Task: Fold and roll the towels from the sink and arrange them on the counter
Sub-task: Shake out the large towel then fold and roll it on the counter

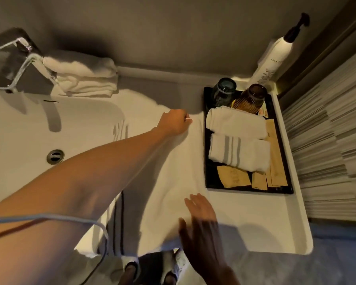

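A white towel [169,182] with dark stripes lies spread over the counter, its left part reaching over the sink [29,128]. My left hand [176,123] reaches across to the towel's far edge and pinches it. My right hand [201,221] lies flat with straight fingers on the towel's near right corner. Two rolled white towels sit on the black tray [208,182]: a plain one [236,124] and a grey-striped one [238,153]. A stack of folded white towels [84,79] rests behind the sink beside the faucet.
The chrome faucet [17,62] stands at the back left. The tray also holds a blue glass [223,92], a brown glass [252,97] and tan paper packets [234,178]. A white pump bottle [275,58] stands in the back corner. The counter's front edge is close to me.
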The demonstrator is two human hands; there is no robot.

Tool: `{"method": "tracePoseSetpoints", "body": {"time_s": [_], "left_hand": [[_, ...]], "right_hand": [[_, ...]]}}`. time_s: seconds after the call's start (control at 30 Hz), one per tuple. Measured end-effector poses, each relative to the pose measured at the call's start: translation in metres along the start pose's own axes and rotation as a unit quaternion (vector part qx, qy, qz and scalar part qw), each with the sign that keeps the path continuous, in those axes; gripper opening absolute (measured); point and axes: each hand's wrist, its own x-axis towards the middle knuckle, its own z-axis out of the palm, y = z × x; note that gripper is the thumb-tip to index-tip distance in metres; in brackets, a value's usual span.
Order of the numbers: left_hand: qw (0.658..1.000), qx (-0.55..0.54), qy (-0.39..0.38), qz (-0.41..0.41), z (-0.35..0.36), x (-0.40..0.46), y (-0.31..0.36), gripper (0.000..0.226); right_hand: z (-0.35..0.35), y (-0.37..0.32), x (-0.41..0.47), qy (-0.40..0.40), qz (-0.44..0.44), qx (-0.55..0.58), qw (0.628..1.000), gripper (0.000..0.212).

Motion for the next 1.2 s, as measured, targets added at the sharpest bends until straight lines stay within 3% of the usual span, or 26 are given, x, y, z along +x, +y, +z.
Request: {"method": "tracePoseSetpoints", "body": {"time_s": [0.27, 0.37, 0.5, 0.63, 0.83, 0.93, 1.03, 1.13, 1.2], "left_hand": [[1.000, 0.012, -0.001, -0.013, -0.009, -0.013, 0.008, 0.033], [0.999, 0.005, -0.008, -0.031, -0.007, -0.013, 0.008, 0.032], [0.999, 0.012, 0.002, -0.039, 0.002, -0.016, 0.009, 0.028], [0.999, 0.028, 0.009, -0.041, 0.002, -0.012, 0.011, 0.020], [0.995, 0.070, 0.023, -0.060, -0.003, 0.000, 0.008, 0.026], [0.997, 0.076, 0.025, -0.020, 0.005, -0.007, 0.014, 0.027], [0.990, 0.089, 0.103, 0.039, 0.005, -0.041, 0.010, 0.032], [0.979, 0.065, 0.179, 0.074, -0.001, -0.101, -0.009, 0.035], [0.982, 0.078, 0.157, 0.077, 0.003, -0.144, -0.027, 0.043]], "right_hand": [[-0.029, 0.025, -0.010, -0.058, -0.096, -0.055, 0.992, 0.048], [-0.035, 0.032, -0.026, -0.021, -0.017, -0.045, 0.999, 0.048], [-0.030, 0.036, -0.037, 0.038, 0.042, 0.034, 0.998, 0.027], [-0.030, 0.041, -0.046, 0.008, 0.054, 0.045, 0.997, 0.023], [-0.051, 0.037, -0.083, -0.074, 0.168, 0.092, 0.979, 0.028], [-0.059, 0.034, -0.074, -0.119, 0.146, 0.039, 0.981, 0.020], [-0.064, 0.022, -0.036, -0.100, 0.077, -0.067, 0.990, 0.025], [-0.042, 0.002, 0.017, -0.082, 0.022, -0.103, 0.991, 0.022], [-0.011, -0.009, 0.046, -0.095, 0.000, -0.099, 0.991, 0.032]]}}
